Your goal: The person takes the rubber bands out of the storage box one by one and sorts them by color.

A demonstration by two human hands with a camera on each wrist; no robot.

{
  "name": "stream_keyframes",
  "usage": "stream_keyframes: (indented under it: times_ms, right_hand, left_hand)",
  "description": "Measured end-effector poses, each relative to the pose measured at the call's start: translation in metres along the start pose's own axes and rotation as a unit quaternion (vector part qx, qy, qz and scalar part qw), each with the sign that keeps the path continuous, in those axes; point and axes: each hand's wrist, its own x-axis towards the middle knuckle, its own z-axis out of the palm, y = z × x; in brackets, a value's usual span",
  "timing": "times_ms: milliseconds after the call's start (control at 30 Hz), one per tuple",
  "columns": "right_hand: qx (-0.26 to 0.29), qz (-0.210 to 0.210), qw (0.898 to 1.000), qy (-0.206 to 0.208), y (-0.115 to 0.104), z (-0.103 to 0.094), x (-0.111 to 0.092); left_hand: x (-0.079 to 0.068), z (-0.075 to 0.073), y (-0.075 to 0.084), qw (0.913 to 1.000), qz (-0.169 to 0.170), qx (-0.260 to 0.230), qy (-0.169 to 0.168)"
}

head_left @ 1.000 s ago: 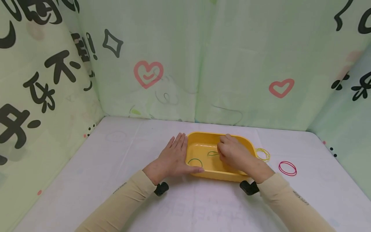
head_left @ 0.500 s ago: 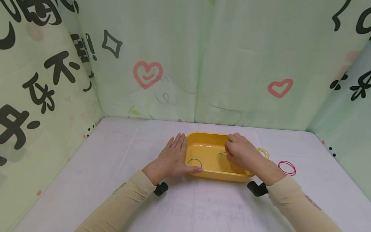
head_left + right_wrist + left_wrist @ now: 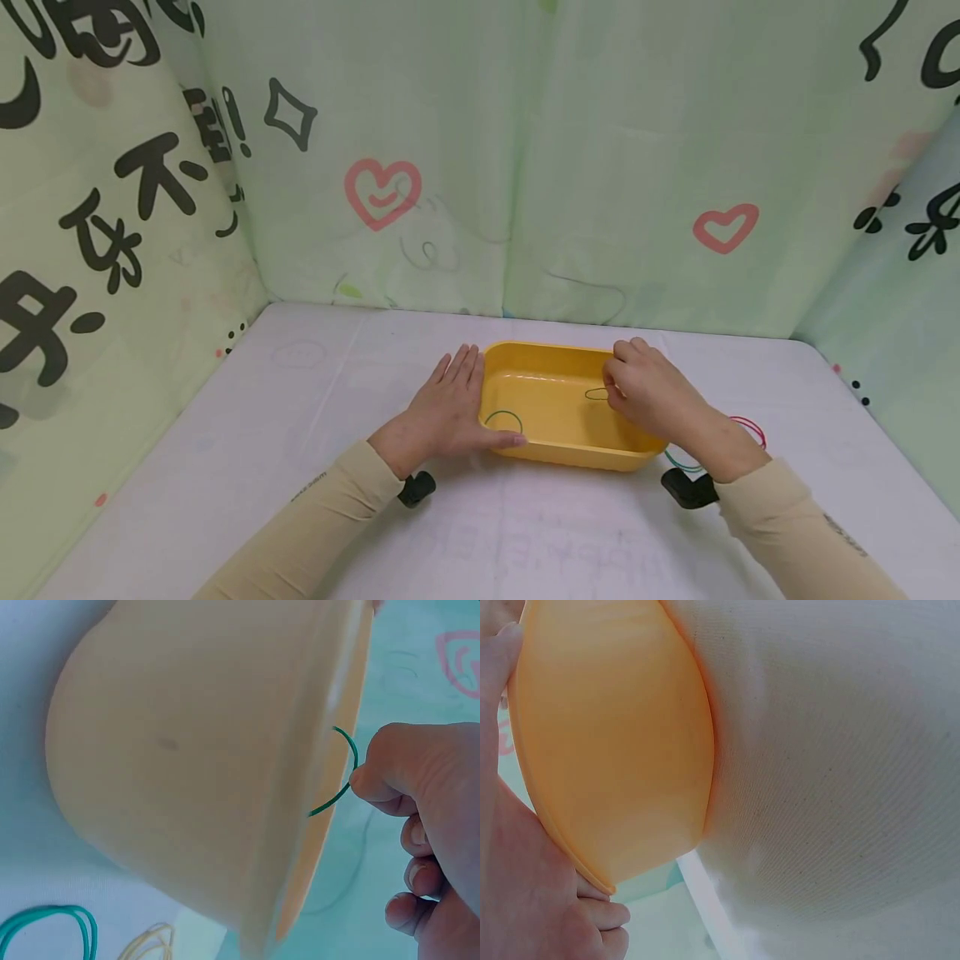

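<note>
A yellow plastic tray [image 3: 573,457] lies on the white table, its front wall facing me. My left hand [image 3: 446,408] rests along its left end with fingers straight and the thumb on the front rim. At the tray's right side, my right hand [image 3: 651,396] pinches a green rubber band [image 3: 356,750] between thumb and index finger. The other fingers curl in loosely in the right wrist view. The held band sits by the rim, its lower part hidden behind the tray wall. Another green rubber band [image 3: 504,412] remains inside the tray at the near left.
Right of the tray lie red rubber bands [image 3: 753,425], partly hidden by my right wrist. Green rubber bands [image 3: 56,909] and yellow rubber bands [image 3: 154,943] lie on the table close to the tray. A printed green curtain [image 3: 600,167] encloses the back and sides.
My right hand has moved right and slightly up with the pinched band, from the tray's middle toward its right end. It now covers the yellow bands in the head view. The left hand stays put.
</note>
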Motion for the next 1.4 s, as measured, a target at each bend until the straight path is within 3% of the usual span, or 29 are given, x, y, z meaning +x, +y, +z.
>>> stream_keyframes:
  times_ms: [900, 1400]
  right_hand:
    - [0.0, 0.013, 0.999, 0.039, 0.027, -0.026, -0.02]
    - [-0.012, 0.0, 0.995, 0.096, 0.042, -0.033, -0.033]
  left_hand:
    - [0.001, 0.0, 0.001, 1.0, -0.002, 0.002, -0.002]
    - [0.002, 0.001, 0.001, 1.0, -0.005, 0.001, -0.007]
